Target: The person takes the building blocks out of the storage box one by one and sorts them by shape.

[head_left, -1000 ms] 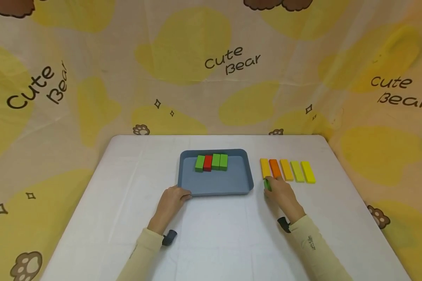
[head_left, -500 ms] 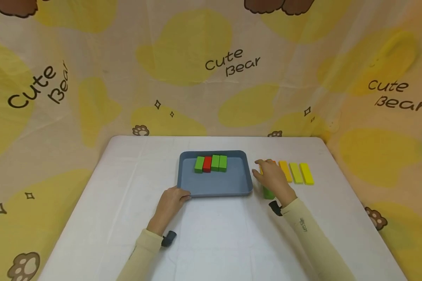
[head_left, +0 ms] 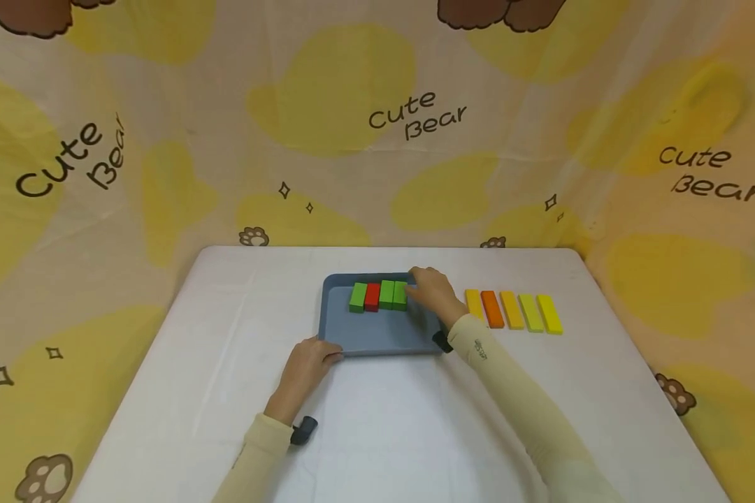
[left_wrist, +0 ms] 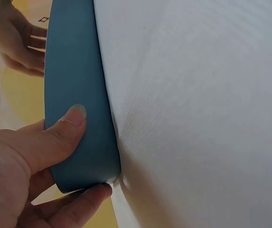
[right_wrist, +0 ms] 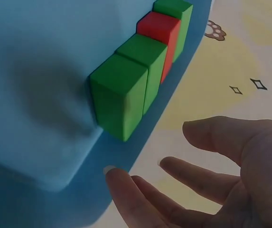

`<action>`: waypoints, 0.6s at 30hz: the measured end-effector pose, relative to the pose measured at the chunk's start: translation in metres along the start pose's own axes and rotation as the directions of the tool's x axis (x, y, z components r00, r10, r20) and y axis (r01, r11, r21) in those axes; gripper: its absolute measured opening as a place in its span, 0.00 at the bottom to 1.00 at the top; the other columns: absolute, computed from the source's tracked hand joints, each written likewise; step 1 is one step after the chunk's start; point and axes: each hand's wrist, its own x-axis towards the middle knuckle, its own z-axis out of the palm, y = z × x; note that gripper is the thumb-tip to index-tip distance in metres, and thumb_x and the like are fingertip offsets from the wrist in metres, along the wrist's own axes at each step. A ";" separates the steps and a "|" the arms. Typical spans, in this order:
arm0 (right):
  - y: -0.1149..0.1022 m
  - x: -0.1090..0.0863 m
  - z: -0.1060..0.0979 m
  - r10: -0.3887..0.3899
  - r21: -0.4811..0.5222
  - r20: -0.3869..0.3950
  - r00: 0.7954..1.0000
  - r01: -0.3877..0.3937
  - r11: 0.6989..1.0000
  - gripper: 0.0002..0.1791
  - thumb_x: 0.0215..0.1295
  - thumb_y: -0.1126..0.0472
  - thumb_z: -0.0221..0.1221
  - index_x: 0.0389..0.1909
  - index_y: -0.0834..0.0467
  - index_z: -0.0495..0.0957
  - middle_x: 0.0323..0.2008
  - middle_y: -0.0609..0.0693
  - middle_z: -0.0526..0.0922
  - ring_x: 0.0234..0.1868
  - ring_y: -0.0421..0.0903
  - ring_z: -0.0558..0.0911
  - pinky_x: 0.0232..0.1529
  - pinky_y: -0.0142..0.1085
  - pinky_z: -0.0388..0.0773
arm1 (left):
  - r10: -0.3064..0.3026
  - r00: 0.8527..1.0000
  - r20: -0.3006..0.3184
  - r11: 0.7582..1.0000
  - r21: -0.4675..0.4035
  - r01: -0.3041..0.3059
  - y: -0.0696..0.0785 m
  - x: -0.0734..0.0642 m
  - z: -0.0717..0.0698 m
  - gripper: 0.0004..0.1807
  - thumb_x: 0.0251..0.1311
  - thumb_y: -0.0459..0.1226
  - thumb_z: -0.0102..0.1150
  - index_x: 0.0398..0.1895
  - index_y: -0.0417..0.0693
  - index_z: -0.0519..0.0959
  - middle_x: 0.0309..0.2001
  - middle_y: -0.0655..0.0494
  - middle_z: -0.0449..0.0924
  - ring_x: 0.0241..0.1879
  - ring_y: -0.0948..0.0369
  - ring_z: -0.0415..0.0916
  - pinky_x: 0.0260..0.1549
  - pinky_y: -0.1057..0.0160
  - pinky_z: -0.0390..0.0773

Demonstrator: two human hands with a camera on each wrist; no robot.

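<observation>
My left hand [head_left: 305, 365] grips the near left corner of a blue-grey tray [head_left: 386, 352]. In the left wrist view its thumb [left_wrist: 69, 130] presses the tray wall while other fingers curl round the corner. Inside the tray stands a row of blocks: a green block [head_left: 358, 297], a red block [head_left: 372, 297], then two touching green blocks [right_wrist: 119, 97]. My right hand [head_left: 437, 292] hovers over the tray's right side, beside the rightmost green block. Its fingers [right_wrist: 133, 197] are spread and loosely bent around nothing, apart from the blocks in the right wrist view.
Right of the tray lies a row of flat bars: an amber bar [head_left: 474, 302], an orange bar [head_left: 492, 309], another amber bar [head_left: 512, 310], a lime bar [head_left: 531, 313] and a yellow bar [head_left: 550, 314]. The right sleeve [head_left: 503, 377] crosses the white table [head_left: 377, 433].
My right hand let go of a green block beside the bars, then moved left over the tray. That block is now out of sight, where the sleeve crosses. The left hand stays on the tray corner.
</observation>
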 end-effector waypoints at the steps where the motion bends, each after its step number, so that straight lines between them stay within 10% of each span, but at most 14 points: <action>1: -0.002 0.003 0.002 -0.002 0.008 0.000 1.000 0.002 1.000 0.25 0.68 0.56 0.57 0.63 0.62 0.72 0.58 0.61 0.80 0.58 0.57 0.78 0.59 0.50 0.76 | 0.001 1.000 0.000 1.000 0.002 -0.001 0.000 0.000 0.000 0.05 0.49 0.34 0.73 0.31 0.47 0.89 0.33 0.51 0.89 0.35 0.54 0.86 0.34 0.59 0.84; 18: -0.025 0.019 0.023 0.035 -0.070 0.049 0.998 -0.031 0.997 0.14 0.67 0.56 0.57 0.48 0.60 0.77 0.43 0.59 0.81 0.39 0.52 0.77 0.34 0.41 0.74 | 0.000 1.000 -0.004 1.000 0.008 0.000 0.000 -0.001 -0.002 0.05 0.49 0.35 0.73 0.31 0.48 0.89 0.32 0.52 0.89 0.35 0.55 0.86 0.34 0.59 0.84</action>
